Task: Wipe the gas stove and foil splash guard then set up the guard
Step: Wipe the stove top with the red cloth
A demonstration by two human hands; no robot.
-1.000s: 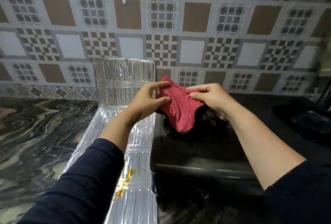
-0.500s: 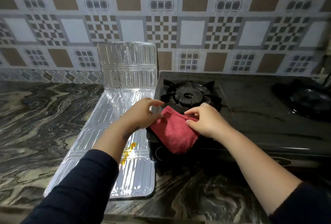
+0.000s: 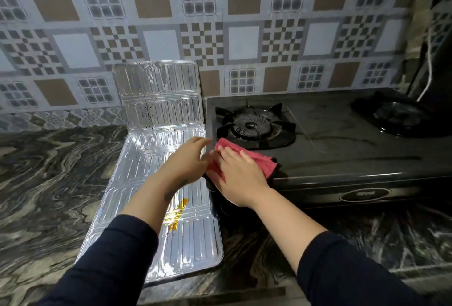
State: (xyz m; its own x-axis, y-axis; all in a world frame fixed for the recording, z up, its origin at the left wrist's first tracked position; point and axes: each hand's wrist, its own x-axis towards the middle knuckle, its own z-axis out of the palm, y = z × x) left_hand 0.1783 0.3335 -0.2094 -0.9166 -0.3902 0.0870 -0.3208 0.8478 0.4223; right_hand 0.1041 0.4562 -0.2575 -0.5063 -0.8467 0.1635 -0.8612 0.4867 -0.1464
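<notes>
A black gas stove (image 3: 342,149) sits on the marble counter, its left burner (image 3: 252,125) bare. A red cloth (image 3: 256,158) lies flat on the stove's front left corner. My right hand (image 3: 237,176) presses on the cloth with the fingers spread. My left hand (image 3: 188,161) hovers just left of the cloth, fingers apart and blurred, holding nothing. The foil splash guard (image 3: 156,158) lies on the counter left of the stove. Its far panel (image 3: 156,95) is folded up against the tiled wall. It carries dark specks and a yellow stain (image 3: 177,210).
The dark veined marble counter (image 3: 53,183) spreads to the left and in front. A second burner (image 3: 401,114) is at the stove's far right. A dark appliance with a white cord (image 3: 428,70) stands in the right corner. A tiled wall (image 3: 244,24) rises behind.
The cloth went from held up between both hands to flat on the stove's front left corner. My left hand has let go of it and drawn left; my right hand flattened on it.
</notes>
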